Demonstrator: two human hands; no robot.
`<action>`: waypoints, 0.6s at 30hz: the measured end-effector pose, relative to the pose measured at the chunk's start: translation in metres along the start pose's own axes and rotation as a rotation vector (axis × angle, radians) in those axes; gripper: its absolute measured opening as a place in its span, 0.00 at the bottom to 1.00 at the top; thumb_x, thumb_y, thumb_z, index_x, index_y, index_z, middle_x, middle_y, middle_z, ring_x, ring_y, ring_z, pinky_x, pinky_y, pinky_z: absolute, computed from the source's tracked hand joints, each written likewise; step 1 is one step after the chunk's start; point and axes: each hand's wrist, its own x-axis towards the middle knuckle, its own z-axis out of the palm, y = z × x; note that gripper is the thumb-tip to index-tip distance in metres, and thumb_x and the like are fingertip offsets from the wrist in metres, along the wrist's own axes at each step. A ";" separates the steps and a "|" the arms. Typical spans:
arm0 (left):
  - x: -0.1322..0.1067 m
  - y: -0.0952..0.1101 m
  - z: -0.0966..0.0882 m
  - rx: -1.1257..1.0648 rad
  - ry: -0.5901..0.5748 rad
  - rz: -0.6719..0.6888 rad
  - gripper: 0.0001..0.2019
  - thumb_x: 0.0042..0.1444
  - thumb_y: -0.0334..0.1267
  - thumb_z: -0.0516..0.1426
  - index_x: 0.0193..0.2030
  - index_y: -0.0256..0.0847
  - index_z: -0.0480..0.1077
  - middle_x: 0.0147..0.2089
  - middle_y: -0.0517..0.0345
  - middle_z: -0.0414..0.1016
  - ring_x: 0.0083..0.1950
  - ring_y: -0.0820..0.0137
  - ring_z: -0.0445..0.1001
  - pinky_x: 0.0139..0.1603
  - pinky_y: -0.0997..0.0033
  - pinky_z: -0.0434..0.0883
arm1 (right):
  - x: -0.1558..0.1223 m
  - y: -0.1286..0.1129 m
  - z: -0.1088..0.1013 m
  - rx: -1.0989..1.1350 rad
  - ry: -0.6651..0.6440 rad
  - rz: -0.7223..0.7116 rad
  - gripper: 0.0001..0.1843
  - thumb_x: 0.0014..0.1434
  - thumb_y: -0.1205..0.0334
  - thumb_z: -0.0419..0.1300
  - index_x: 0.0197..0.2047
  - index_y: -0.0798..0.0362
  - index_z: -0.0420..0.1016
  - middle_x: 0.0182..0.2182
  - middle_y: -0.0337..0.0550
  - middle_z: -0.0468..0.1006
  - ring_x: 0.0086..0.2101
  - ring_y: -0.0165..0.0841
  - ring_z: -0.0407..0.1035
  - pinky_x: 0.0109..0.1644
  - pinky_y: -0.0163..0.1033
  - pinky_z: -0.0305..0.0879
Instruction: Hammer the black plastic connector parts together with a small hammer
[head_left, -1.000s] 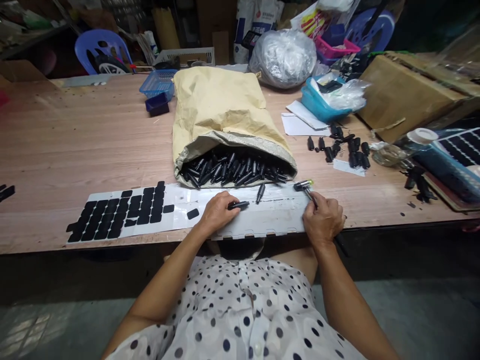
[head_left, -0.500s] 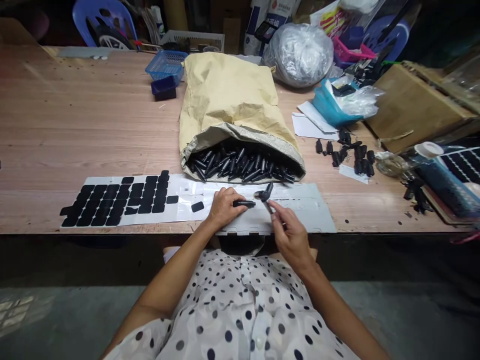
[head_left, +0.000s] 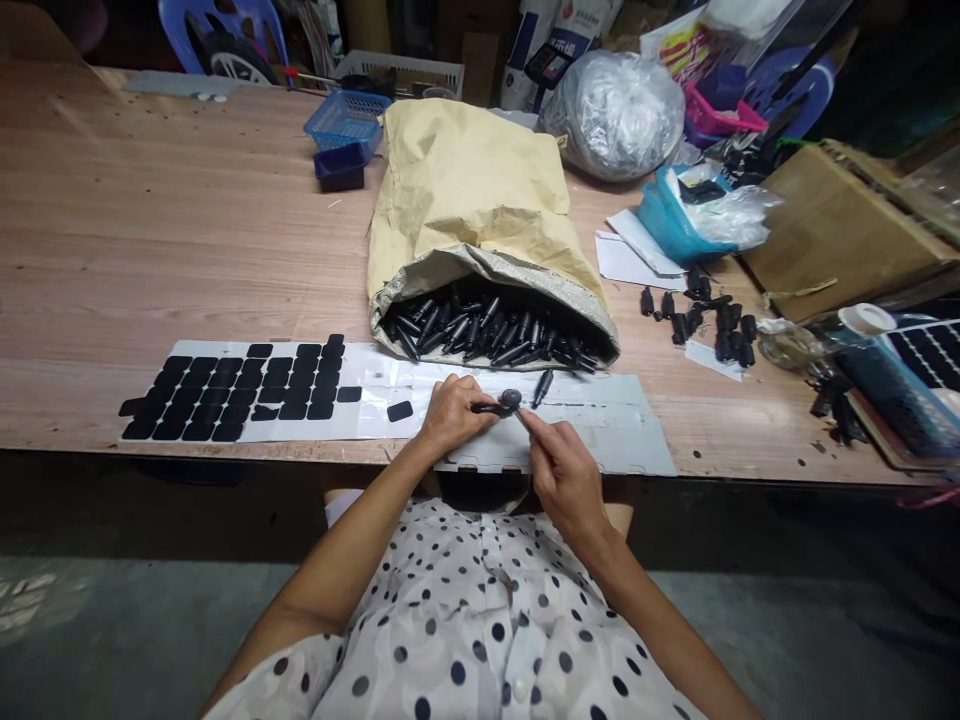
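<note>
Plywood bench (head_left: 150, 250): one, its far and right edges cut off by the frame.

Brown paper sack (head_left: 480, 190): one, lying at 12 o'clock from the hands with its mouth open toward the person. The black pieces inside are too many and too shadowed to count.

White backing sheet (head_left: 367, 395): one, at 9 o'clock. It carries rows of black pads (head_left: 232, 390), which merge and cannot be counted.

Grey card (head_left: 622, 425): one, under both hands, reaching the bench's near edge.

Loose black pieces (head_left: 697, 315): roughly a dozen, at 2 o'clock, blurred together.

Left grip (head_left: 450, 415): clenched on one black part (head_left: 486, 408), which sticks out of the fingertips toward 3 o'clock, low over the card.

Right grip (head_left: 566, 475): closed around one small hammer (head_left: 511, 400). Its handle is mostly hidden in the fist. Its head sits at 11 o'clock from the fist, at the part's free end; contact cannot be told.

Stray part (head_left: 542, 387): one, at 1 o'clock, just beyond the hammer head.
</note>
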 end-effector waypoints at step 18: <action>-0.004 -0.008 0.000 0.077 0.022 0.048 0.08 0.56 0.38 0.67 0.43 0.48 0.83 0.40 0.57 0.77 0.48 0.60 0.70 0.55 0.56 0.68 | 0.038 0.098 -0.047 -0.458 0.372 0.351 0.20 0.64 0.62 0.52 0.51 0.51 0.83 0.33 0.48 0.73 0.36 0.40 0.65 0.38 0.43 0.59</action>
